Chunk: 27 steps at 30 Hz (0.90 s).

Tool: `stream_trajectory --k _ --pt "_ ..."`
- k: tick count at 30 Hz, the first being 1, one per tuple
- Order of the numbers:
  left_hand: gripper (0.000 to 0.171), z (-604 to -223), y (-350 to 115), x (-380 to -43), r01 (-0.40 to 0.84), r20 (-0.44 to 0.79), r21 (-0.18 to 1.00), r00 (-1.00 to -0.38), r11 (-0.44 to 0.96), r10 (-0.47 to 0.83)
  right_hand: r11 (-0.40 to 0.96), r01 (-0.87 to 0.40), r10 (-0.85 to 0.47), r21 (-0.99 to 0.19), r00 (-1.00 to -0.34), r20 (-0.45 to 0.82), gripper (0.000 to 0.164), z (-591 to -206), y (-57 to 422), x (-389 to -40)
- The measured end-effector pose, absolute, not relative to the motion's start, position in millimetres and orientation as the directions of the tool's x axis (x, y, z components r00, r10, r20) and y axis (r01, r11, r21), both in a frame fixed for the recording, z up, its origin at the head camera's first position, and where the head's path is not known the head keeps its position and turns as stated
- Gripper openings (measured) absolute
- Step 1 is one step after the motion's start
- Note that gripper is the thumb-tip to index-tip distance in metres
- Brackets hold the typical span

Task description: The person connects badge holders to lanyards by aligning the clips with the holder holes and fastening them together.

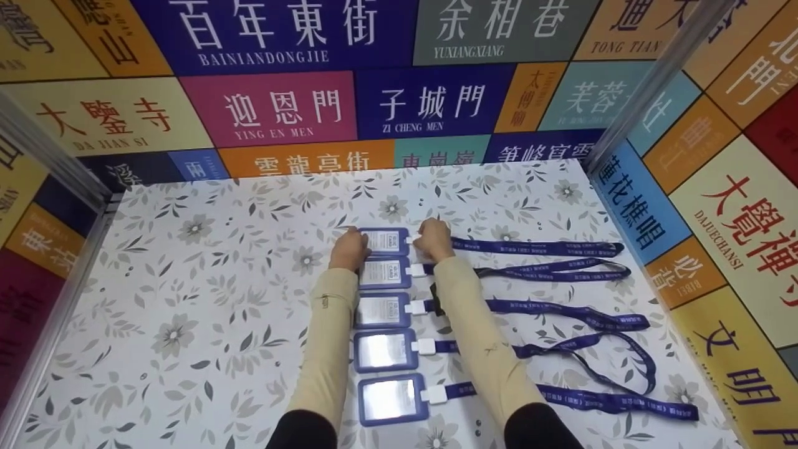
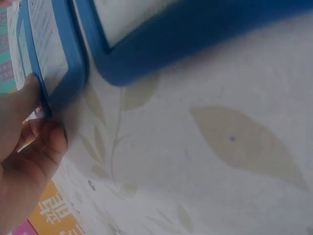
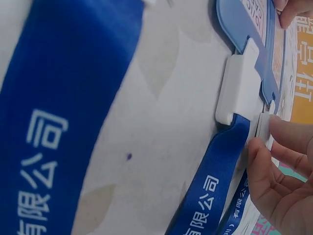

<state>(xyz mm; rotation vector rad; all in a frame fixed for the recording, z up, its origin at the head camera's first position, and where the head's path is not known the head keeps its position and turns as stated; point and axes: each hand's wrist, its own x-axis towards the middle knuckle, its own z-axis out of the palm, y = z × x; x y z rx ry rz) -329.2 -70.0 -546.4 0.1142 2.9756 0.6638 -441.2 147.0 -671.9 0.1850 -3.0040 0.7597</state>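
Several blue-framed ID badge holders lie in a column on the table, each with a white clip and a blue lanyard running right. At the far end, my left hand [image 1: 349, 251] pinches the left edge of the topmost badge holder [image 1: 384, 242]. That edge also shows between thumb and fingers in the left wrist view, on a blue frame [image 2: 73, 58]. My right hand [image 1: 434, 239] pinches the same holder's white clip [image 3: 264, 126] between thumb and forefinger. The second badge holder [image 1: 384, 273] lies just nearer, close beside it. My right forearm covers parts of the middle lanyards.
The nearest badge holder [image 1: 393, 399] and its lanyard [image 1: 623, 402] lie toward the front. One lanyard [image 1: 648, 368] curves into a loop at the right. Panels with large characters [image 1: 430, 103] wall in the back and sides of the flower-patterned table [image 1: 174, 337].
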Motion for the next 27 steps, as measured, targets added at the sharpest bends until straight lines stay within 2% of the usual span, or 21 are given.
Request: stream_trajectory --k 3,5,8,10,13,16,17,18,21,24,25,27 --pt "0.019 -547 -69 -328 0.012 -0.084 0.464 -0.995 0.886 0.057 0.887 -0.095 -0.099 -0.453 -0.995 0.015 0.029 -667 142 -438" --pt "0.023 -548 -68 -327 -0.005 -0.082 0.487 -0.996 0.874 0.040 0.900 -0.109 -0.094 -0.423 -0.994 0.058 0.026 -674 139 -439" --pt "0.025 -550 -68 -325 0.010 -0.073 0.487 -0.996 0.873 0.052 0.913 -0.100 -0.103 -0.396 -0.995 0.014 0.027 -690 140 -447" --pt "0.026 -551 -69 -324 0.013 -0.080 0.483 -0.995 0.875 0.059 0.917 -0.118 -0.108 -0.382 -0.993 0.050 0.026 -691 139 -445" --pt "0.023 -552 -72 -325 0.013 -0.093 0.496 -0.993 0.868 0.068 0.894 -0.112 -0.134 -0.434 -0.991 -0.021 0.030 -696 144 -447" --pt "0.019 -552 -77 -328 0.029 -0.105 0.522 -0.990 0.852 0.099 0.861 -0.147 -0.169 -0.488 -0.986 -0.001 0.031 -696 150 -445" --pt "0.017 -552 -78 -329 0.033 -0.107 0.541 -0.988 0.841 0.108 0.850 -0.139 -0.181 -0.508 -0.983 -0.034 0.033 -687 151 -441" --pt "0.016 -552 -79 -329 0.041 -0.108 0.556 -0.987 0.830 0.121 0.842 -0.171 -0.191 -0.511 -0.982 0.014 0.031 -680 152 -435" --pt "0.014 -551 -83 -329 0.095 -0.064 0.588 -0.984 0.803 0.163 0.842 -0.137 -0.172 -0.522 -0.985 -0.019 0.024 -619 142 -400" --pt "0.018 -550 -86 -327 0.120 0.004 0.604 -0.989 0.788 0.148 0.849 -0.115 -0.145 -0.515 -0.989 -0.018 0.013 -559 131 -366" --pt "0.017 -549 -86 -326 0.129 0.030 0.601 -0.990 0.788 0.139 0.851 -0.094 -0.137 -0.516 -0.990 -0.045 0.014 -541 126 -356" --pt "0.015 -548 -86 -323 0.140 0.075 0.598 -0.990 0.789 0.118 0.848 -0.129 -0.152 -0.513 -0.988 -0.003 0.023 -524 123 -345"
